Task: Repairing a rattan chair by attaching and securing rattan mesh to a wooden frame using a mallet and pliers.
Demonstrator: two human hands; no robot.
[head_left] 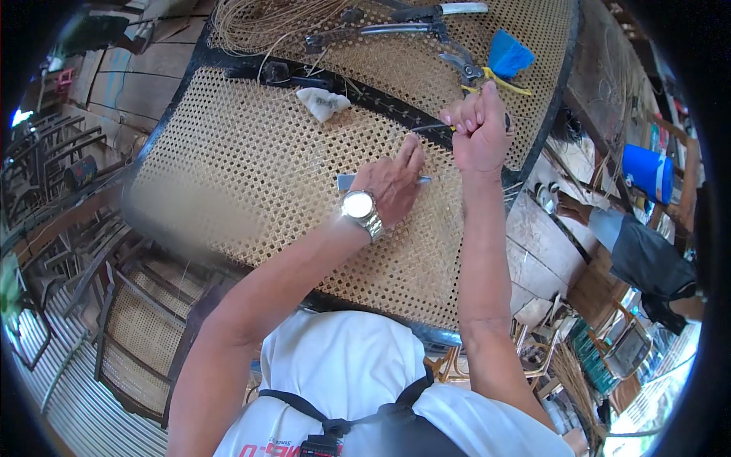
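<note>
Your right hand point(482, 131) is clenched around a thin metal spike point(434, 128), its fist raised just above the dark rail point(381, 107) and its thumb pointing up, while the spike's shaft slants left out of your fist to the rail's near edge. Your left hand point(390, 186) lies palm down on the near cane panel point(244, 145), fingers stretched toward the spike's tip, with a silver watch point(358, 204) at the wrist. A flat metal strip point(345, 183) shows at both sides of that hand, but the palm hides its middle, so you cannot tell whether your left fingers grip it or just cover it. The near panel spreads in front of your body, and a white cloth point(322, 104) sits crumpled on it by the rail. Beyond the rail, on the far cane panel point(525, 99), yellow-handled pliers point(467, 70) lie near your right fist, a blue block point(509, 55) is just beside them, and long-handled cutters point(396, 29) stretch to the left, near a loose coil of cane strands point(259, 27)
</note>
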